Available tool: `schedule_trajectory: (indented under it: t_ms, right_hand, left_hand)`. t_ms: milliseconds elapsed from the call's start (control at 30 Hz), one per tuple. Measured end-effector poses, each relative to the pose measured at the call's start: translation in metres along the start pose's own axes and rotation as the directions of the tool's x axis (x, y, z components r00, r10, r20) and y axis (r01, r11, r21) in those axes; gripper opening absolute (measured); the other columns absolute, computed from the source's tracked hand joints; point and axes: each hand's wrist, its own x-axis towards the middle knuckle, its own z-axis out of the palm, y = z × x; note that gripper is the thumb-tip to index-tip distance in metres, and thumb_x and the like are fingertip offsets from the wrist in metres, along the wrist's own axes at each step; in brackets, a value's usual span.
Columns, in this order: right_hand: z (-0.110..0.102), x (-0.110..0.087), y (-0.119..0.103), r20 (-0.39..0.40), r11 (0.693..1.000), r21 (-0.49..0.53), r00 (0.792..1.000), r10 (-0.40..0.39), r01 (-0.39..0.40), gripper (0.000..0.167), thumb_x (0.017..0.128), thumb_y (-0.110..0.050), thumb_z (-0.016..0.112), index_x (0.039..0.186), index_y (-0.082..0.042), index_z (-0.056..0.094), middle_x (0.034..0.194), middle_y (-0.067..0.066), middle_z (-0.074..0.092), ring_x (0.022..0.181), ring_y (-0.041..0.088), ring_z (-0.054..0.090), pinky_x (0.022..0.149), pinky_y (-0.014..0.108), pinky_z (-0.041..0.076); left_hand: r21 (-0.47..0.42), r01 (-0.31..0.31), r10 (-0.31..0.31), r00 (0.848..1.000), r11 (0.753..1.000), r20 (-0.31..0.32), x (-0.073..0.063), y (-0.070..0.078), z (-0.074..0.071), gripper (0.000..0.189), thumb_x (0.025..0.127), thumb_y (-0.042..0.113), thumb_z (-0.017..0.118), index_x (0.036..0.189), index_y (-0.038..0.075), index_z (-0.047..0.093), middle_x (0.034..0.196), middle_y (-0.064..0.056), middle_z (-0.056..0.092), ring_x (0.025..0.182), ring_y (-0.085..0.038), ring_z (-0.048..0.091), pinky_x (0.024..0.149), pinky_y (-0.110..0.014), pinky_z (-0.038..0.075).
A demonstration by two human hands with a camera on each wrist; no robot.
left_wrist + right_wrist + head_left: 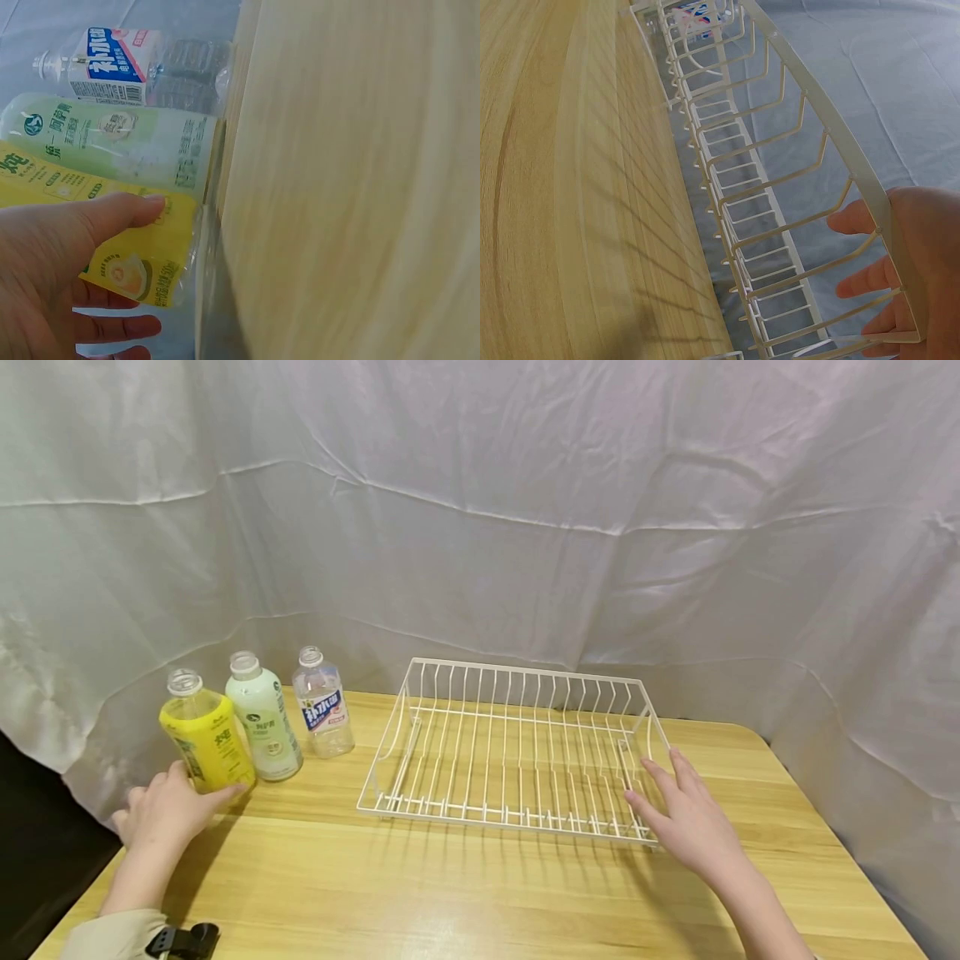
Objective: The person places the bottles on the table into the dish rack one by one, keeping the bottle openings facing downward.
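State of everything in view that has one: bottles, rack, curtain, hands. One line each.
Yellow-labelled clear plastic bottle: roughly upright, uncapped.
Pale-green-labelled plastic bottle: upright, uncapped.
Clear plastic bottle with blue-and-white label: upright, uncapped, looks empty.
White wire rack: open side up, no bottles in it.
Grey fabric curtain: hanging, creased.
Left hand: thumb against the yellow-labelled bottle.
Right hand: fingers spread by the rack's right end.

Pale grey curtain [480, 510] — creased — behind wooden table [450, 893].
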Motion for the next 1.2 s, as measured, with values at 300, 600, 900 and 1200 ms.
schedule_trajectory:
  t_ms: [300, 600, 900, 1200]
  right_hand:
    - [-0.001, 0.000, -0.001, -0.002, 1.000, 0.001, 1.000, -0.006, 0.006, 0.074, 0.097, -0.058, 0.044, 0.149, -0.006, 0.035, 0.158, 0.033, 0.011, 0.142, 0.055, 0.017, 0.106, 0.073, 0.022]
    - [-0.001, 0.000, 0.000, -0.007, 1.000, 0.003, 1.000, -0.009, 0.009, 0.075, 0.097, -0.058, 0.044, 0.149, -0.006, 0.035, 0.158, 0.033, 0.010, 0.140, 0.056, 0.018, 0.106, 0.073, 0.023]
    - [-0.001, -0.001, 0.000, -0.005, 1.000, 0.002, 1.000, -0.005, 0.005, 0.075, 0.097, -0.059, 0.043, 0.149, -0.006, 0.036, 0.158, 0.033, 0.011, 0.140, 0.056, 0.019, 0.105, 0.074, 0.024]
    - [-0.001, 0.001, 0.000, -0.004, 1.000, 0.010, 1.000, -0.005, 0.005, 0.076, 0.097, -0.060, 0.041, 0.149, -0.005, 0.034, 0.158, 0.032, 0.009, 0.140, 0.057, 0.018, 0.105, 0.074, 0.023]
  left_hand:
    - [-0.007, -0.067, 0.066, 0.990, 0.998, -0.123, -0.006, 0.003, -0.014, 0.097, 0.076, 0.075, 0.061, 0.128, -0.005, 0.042, 0.120, -0.038, 0.047, 0.098, -0.058, 0.036, 0.071, -0.065, 0.027]
    - [-0.003, -0.103, 0.101, 0.974, 0.995, -0.201, -0.016, 0.016, -0.036, 0.092, 0.076, 0.071, 0.064, 0.125, -0.004, 0.044, 0.116, -0.035, 0.048, 0.096, -0.054, 0.035, 0.073, -0.062, 0.023]
    - [0.015, -0.133, 0.132, 0.955, 0.991, -0.266, -0.032, 0.038, -0.056, 0.089, 0.077, 0.062, 0.070, 0.130, -0.004, 0.042, 0.118, -0.033, 0.048, 0.104, -0.055, 0.032, 0.081, -0.068, 0.020]
    - [0.051, -0.231, 0.233, 0.896, 0.972, -0.377, -0.053, 0.066, -0.061, 0.077, 0.073, 0.045, 0.076, 0.126, -0.001, 0.045, 0.110, -0.027, 0.054, 0.107, -0.052, 0.035, 0.079, -0.066, 0.023]
